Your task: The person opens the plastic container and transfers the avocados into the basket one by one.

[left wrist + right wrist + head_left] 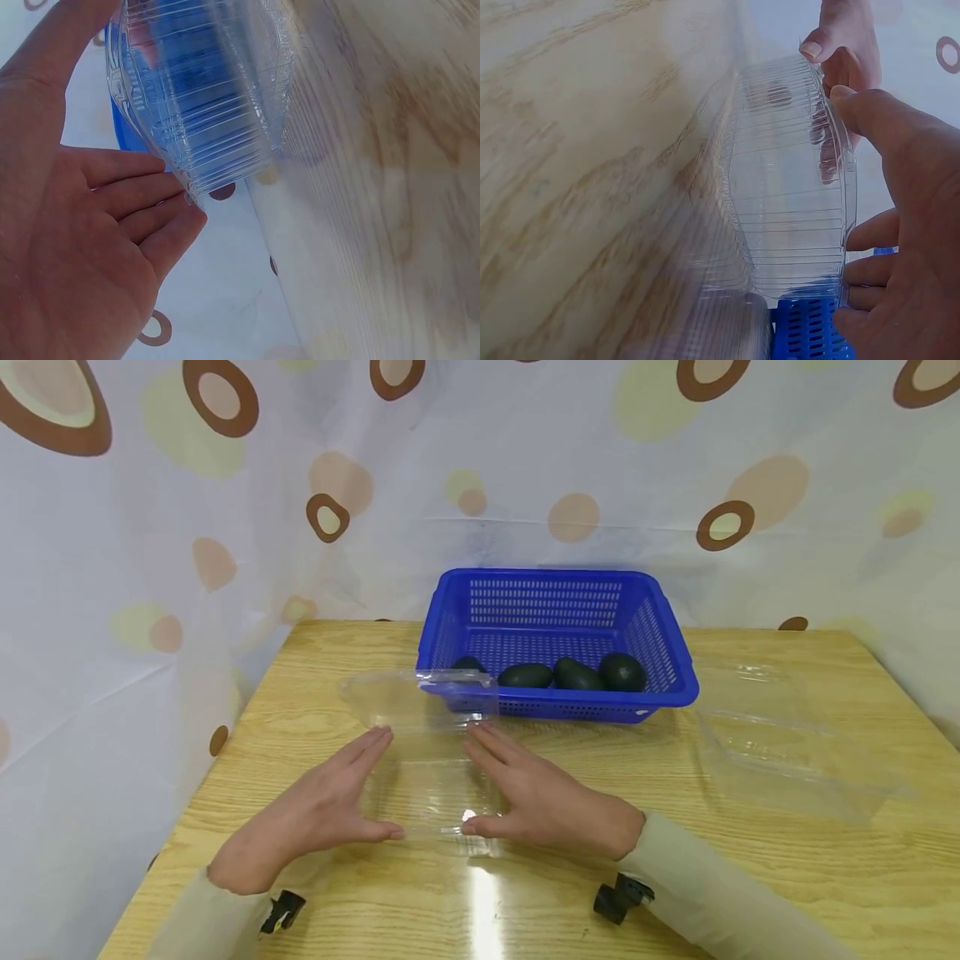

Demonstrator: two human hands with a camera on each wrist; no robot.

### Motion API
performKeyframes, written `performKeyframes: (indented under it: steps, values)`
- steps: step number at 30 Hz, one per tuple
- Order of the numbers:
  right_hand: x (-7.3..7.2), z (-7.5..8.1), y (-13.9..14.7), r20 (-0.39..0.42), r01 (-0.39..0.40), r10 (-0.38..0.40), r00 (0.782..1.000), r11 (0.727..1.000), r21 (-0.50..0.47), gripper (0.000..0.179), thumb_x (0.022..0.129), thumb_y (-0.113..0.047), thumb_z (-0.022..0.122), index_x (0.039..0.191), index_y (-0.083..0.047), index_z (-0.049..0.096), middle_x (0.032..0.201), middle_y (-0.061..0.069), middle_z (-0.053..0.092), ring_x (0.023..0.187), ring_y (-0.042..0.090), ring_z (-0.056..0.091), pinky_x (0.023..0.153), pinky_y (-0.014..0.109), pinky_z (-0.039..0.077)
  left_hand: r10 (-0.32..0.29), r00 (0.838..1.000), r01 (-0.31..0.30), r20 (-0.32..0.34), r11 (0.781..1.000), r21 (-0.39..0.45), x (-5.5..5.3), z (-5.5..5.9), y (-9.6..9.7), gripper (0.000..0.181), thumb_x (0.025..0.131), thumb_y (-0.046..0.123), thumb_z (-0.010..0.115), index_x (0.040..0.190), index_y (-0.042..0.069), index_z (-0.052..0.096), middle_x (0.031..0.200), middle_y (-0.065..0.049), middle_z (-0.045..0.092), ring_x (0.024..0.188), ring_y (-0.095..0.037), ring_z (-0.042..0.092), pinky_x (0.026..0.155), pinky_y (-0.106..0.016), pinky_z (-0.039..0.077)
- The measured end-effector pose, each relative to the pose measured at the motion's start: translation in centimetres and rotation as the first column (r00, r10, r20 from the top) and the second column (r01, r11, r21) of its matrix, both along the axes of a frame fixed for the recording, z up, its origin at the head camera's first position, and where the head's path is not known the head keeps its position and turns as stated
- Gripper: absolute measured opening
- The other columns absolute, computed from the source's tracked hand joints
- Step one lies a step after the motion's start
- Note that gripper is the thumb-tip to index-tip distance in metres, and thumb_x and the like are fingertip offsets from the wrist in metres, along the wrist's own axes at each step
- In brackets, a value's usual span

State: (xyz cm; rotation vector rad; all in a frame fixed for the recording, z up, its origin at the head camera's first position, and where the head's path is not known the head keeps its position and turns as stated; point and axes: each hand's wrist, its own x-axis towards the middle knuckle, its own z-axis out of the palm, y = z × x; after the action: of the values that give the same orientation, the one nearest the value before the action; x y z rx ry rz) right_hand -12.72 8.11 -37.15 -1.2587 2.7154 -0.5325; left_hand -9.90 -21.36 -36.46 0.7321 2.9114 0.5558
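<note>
A clear plastic clamshell container [431, 789] lies opened on the wooden table, between my two hands. Its raised lid [405, 697] leans back toward the basket and overlaps the basket's front left corner. My left hand [322, 802] touches the left side of the rim, fingers straight, thumb spread toward the near edge. On the opposite side my right hand [551, 797] spans the rim in the same way, thumb at the near corner and fingertips near the hinge. In the right wrist view the ribbed wall [787, 225] shows between thumb and fingers.
Behind the container stands a blue plastic basket [555, 693] with several dark green avocados [577, 675] along its front side. Another opened clear container [795, 756] lies at the right of the table. A patterned cloth [525, 468] hangs behind the table.
</note>
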Motion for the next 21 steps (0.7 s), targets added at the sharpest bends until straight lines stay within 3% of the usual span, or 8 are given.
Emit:
performKeyframes:
  steps: [21]
  values:
    - [-1.3,0.0,-4.0,0.016,-0.062,0.061,0.998,0.997,0.038,0.096,0.09,-0.061,0.061,0.156,-0.001,0.025,0.166,0.016,0.011,0.155,0.029,0.01,0.124,0.042,0.021,0.09,0.996,-0.09,0.027,0.996,0.011,0.8,0.0,-3.5,0.112,0.075,0.053,0.081,0.154,-0.003,0.024,0.159,-0.026,0.027,0.143,-0.045,0.034,0.109,-0.06,0.04]
